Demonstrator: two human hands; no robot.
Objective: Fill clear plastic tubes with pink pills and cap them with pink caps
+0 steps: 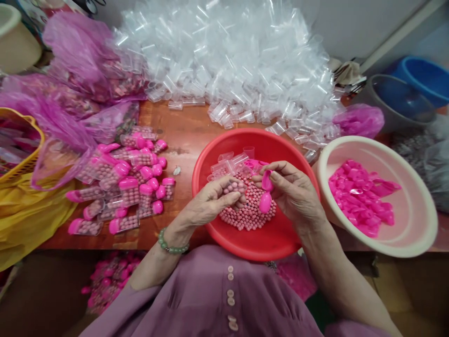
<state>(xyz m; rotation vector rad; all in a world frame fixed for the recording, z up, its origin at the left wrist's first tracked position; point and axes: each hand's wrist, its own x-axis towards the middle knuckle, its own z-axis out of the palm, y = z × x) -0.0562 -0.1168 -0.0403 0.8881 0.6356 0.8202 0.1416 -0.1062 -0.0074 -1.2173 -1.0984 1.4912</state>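
Note:
My left hand (213, 202) holds a small clear tube filled with pink balls (234, 186) over the red bowl (280, 234). My right hand (293, 191) grips two pink caps (265, 192), one between thumb and fingers beside the tube's mouth, one hanging lower. A heap of pink balls (249, 210) and a few empty clear tubes (231, 161) lie in the red bowl under both hands.
A cream bowl (414, 234) at right holds loose pink caps (361, 196). Capped filled tubes (126, 187) lie piled at left on the wooden table (189, 126). A big heap of empty clear tubes (231, 61) fills the back. Pink bags (80, 61), a yellow basket (21, 154), blue tubs (421, 79).

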